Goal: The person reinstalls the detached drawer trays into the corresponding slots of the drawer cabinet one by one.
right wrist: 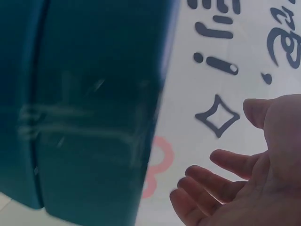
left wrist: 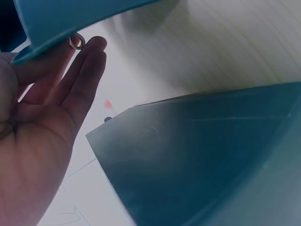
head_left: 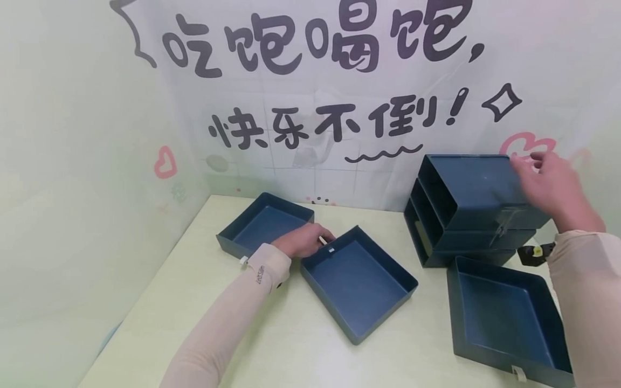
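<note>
My left hand is at the upper left rim of the middle dark blue drawer, pinching it beside a small white tab. In the left wrist view, the thumb side of this hand passes behind the drawer's corner, next to a small pale loop. Just left of the hand lies another drawer. My right hand, fingers loosely bent, overlaps the right end of a stacked dark blue cabinet in the head view. The right wrist view shows that hand holding nothing, beside the cabinet's side.
A third drawer sits in front of the cabinet, a white tab on its near wall. The cabinet's open slots face left. Behind the pale table hangs a printed white sheet. A small black and yellow object is beside the cabinet.
</note>
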`<move>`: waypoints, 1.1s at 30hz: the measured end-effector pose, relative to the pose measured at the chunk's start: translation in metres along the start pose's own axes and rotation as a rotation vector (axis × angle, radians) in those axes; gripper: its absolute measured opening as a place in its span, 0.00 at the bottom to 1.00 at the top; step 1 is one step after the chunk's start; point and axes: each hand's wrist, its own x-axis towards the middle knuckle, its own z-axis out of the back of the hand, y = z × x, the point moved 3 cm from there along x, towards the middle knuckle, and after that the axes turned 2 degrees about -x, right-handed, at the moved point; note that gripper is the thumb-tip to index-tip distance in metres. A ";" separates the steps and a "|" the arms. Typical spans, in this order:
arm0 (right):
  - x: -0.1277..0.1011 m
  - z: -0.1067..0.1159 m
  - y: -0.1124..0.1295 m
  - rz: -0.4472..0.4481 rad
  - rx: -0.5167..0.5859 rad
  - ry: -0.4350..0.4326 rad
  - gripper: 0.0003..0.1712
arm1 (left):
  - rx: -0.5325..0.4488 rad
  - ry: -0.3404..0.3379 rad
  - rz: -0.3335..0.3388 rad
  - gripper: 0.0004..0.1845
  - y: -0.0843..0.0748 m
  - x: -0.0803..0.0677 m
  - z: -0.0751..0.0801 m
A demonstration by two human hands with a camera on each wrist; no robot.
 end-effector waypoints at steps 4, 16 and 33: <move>-0.001 -0.002 -0.014 -0.040 -0.077 -0.061 0.50 | 0.025 0.002 0.000 0.21 0.002 0.000 -0.002; -0.003 -0.021 -0.062 -0.104 -0.115 -0.055 0.48 | 0.052 0.031 0.043 0.16 0.000 -0.004 -0.010; -0.002 -0.038 -0.076 -0.186 0.073 0.015 0.46 | 0.174 0.000 -0.033 0.13 -0.005 -0.014 -0.013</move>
